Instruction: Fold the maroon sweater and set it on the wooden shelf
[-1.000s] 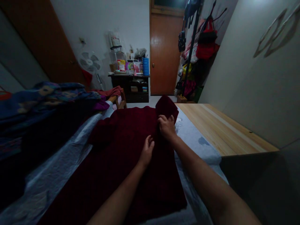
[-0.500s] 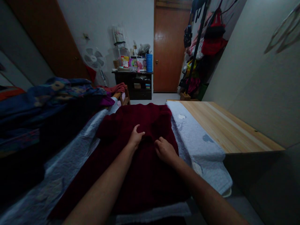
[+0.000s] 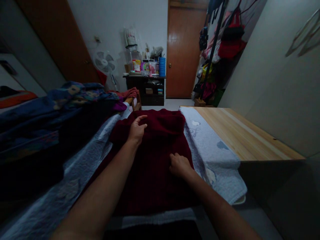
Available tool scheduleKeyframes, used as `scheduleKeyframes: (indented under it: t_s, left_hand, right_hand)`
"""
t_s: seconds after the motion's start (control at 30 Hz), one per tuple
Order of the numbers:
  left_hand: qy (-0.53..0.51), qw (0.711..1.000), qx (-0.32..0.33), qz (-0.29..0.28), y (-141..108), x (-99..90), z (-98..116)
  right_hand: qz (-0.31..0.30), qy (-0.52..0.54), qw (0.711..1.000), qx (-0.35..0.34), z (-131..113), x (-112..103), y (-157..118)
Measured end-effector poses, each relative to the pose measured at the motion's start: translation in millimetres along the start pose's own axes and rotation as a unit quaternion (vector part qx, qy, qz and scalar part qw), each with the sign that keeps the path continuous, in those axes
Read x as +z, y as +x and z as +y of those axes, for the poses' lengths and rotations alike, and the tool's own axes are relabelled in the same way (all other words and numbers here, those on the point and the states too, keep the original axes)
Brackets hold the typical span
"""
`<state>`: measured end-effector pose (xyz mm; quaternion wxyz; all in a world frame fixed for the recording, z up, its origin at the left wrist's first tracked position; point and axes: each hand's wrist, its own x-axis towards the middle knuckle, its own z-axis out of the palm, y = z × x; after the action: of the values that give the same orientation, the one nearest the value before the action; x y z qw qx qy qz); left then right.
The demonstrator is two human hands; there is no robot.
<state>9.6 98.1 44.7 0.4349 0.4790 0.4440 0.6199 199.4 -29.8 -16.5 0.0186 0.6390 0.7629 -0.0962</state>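
A dark red garment [image 3: 152, 173] lies spread over a light quilted cover [image 3: 212, 143], its far part folded over in a thick band. My left hand [image 3: 138, 129] is over the garment's far left part, thumb and fingers apart, with nothing between them. Lower and to the right, my right hand [image 3: 178, 164] rests at the garment's right side with its fingers curled in. Its fingertips are too dark to show whether they pinch any cloth.
Dark and blue patterned clothes [image 3: 75, 100] are heaped at the left. A bare wooden board [image 3: 237, 130] extends on the right. Farther back are a white fan [image 3: 105, 62], a black cabinet [image 3: 143, 90] and a wooden door [image 3: 182, 50].
My left hand has moved up and left, away from my right hand. My right hand has shifted slightly down and right. The view has turned slightly left.
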Motion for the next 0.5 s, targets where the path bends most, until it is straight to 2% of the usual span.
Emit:
scheduleKeyframes:
  t_s: [0.13, 0.27, 0.33, 0.4, 0.5]
  left_hand:
    - [-0.024, 0.995, 0.092, 0.033, 9.6, -21.3, 26.8]
    - [-0.001, 0.980, 0.130, 0.147, 11.5, -51.7, 32.7]
    - [0.019, 0.971, 0.120, 0.208, 6.5, -66.8, 25.4]
    - [0.037, 0.967, 0.075, 0.239, -3.4, -79.5, 11.8]
    - [0.081, 0.973, -0.013, 0.216, -24.5, -92.1, -14.1]
  right_hand:
    - [0.033, 0.041, 0.998, -0.016, -1.2, -6.0, -4.1]
    - [0.051, 0.078, 0.995, -0.044, -12.7, -8.9, -10.2]
    - [0.045, 0.084, 0.994, -0.056, -20.6, -4.3, -12.6]
    - [0.033, 0.079, 0.995, -0.053, -27.2, 4.3, -14.2]
    - [0.036, 0.070, 0.996, -0.043, -31.9, 18.2, -14.7]
